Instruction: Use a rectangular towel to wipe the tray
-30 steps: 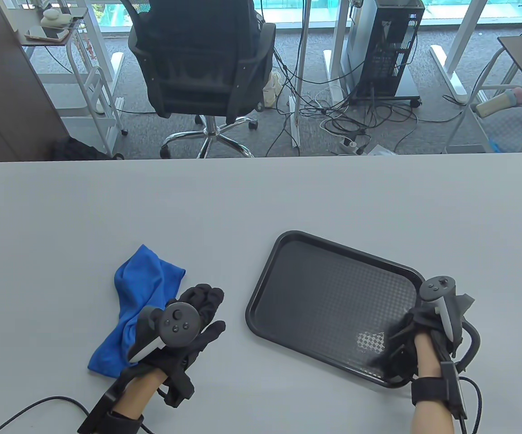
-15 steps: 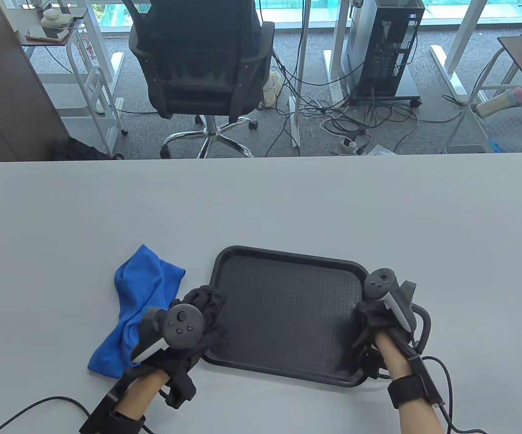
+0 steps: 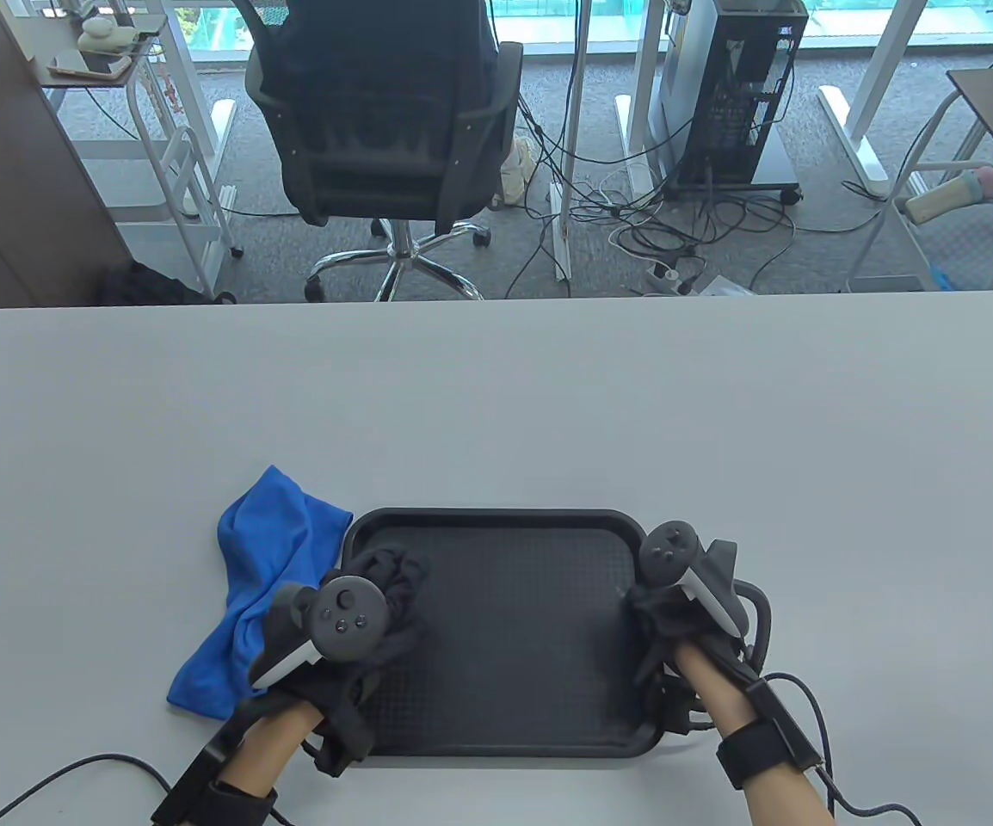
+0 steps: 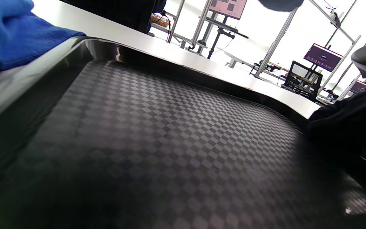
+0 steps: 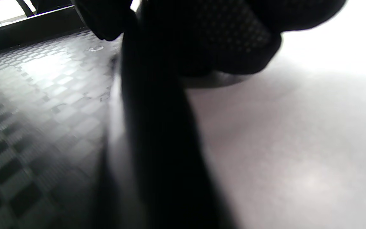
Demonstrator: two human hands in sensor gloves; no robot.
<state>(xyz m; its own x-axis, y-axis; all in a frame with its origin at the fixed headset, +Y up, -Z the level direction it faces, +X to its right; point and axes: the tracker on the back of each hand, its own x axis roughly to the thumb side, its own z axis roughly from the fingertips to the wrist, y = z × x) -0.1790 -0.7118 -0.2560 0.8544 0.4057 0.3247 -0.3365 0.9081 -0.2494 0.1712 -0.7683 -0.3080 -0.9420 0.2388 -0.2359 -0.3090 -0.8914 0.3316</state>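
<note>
The black tray [image 3: 514, 619] lies square to me at the table's near edge; its checkered floor fills the left wrist view [image 4: 170, 143]. My right hand [image 3: 656, 619] grips the tray's right rim; in the right wrist view its fingers [image 5: 218, 38] curl over the rim, with the tray floor [image 5: 27, 95] to the left. My left hand [image 3: 389, 594] rests on the tray's left part, fingers loosely curled and holding nothing. The blue towel [image 3: 273, 551] lies crumpled on the table against the tray's left rim, partly under my left wrist. It also shows in the left wrist view [image 4: 5, 31].
The grey table [image 3: 496, 387] stretches wide beyond the tray. Glove cables [image 3: 75, 770] trail along the near edge at both wrists. An office chair [image 3: 385, 112] and a computer tower [image 3: 733, 95] stand on the floor past the far edge.
My right hand has dragged the tray left and turned it square, so it now lies under my left hand and touches the towel. The towel has not moved.
</note>
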